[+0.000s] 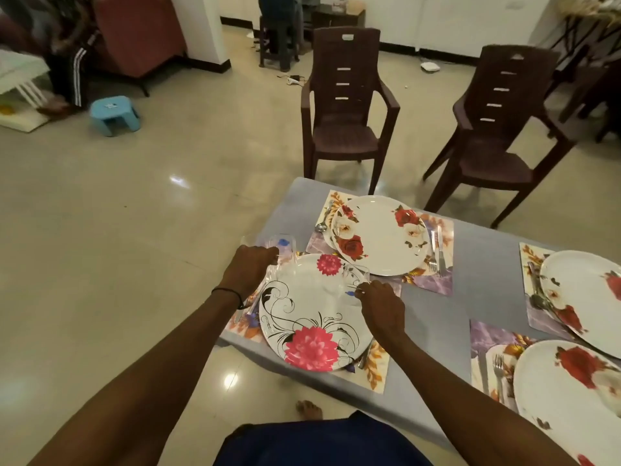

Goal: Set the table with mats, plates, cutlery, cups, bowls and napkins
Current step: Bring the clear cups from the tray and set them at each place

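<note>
My left hand (250,269) grips clear glasses (282,245) with a blue print, held at the table's left corner beside the pink-flower plate (312,317). Over that plate's right rim, my right hand (379,306) holds another clear glass (356,280). The plate lies on a floral mat (373,368) with cutlery partly hidden under its edges. Behind it a red-rose plate (381,235) rests on its own mat, with a spoon (323,223) to its left and a fork and knife (437,253) to its right.
The table (484,274) has a grey cloth. Two more rose plates (584,294) on mats with cutlery lie at the right. Two brown plastic chairs (342,105) stand beyond the table. A blue stool (114,114) and a person are far left. My bare foot (309,410) is below the table edge.
</note>
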A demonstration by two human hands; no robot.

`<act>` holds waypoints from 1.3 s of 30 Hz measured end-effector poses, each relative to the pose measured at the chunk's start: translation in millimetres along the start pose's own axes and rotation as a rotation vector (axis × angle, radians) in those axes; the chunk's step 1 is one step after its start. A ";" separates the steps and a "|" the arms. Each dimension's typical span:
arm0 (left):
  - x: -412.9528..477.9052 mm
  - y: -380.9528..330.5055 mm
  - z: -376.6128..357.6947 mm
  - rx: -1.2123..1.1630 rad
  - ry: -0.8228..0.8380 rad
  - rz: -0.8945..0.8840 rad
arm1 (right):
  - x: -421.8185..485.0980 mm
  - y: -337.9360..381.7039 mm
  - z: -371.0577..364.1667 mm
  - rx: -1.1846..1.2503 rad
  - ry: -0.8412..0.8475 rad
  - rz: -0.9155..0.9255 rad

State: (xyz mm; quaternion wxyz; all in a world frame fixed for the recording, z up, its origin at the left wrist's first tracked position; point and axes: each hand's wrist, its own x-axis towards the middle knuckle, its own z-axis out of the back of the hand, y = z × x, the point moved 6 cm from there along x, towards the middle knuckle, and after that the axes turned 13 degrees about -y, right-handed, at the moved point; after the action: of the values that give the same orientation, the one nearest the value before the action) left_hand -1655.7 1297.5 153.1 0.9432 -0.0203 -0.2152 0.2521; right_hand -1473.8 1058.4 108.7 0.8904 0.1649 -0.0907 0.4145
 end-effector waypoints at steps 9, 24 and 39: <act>26.6 18.0 -14.9 -0.067 0.043 -0.134 | -2.1 14.3 1.1 -0.019 -0.049 -0.168; 4.6 87.9 32.8 -0.105 0.046 -0.301 | 66.6 253.5 -14.2 0.360 -0.047 0.045; 24.9 232.7 33.9 -0.122 0.128 -0.140 | 128.3 359.5 -101.8 0.399 -0.033 -0.033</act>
State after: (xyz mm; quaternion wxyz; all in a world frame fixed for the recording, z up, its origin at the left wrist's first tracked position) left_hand -1759.0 1510.1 159.5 0.9673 -0.0788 -0.1706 0.1703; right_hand -1665.3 1403.3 130.9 0.8451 0.3462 -0.0188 0.4070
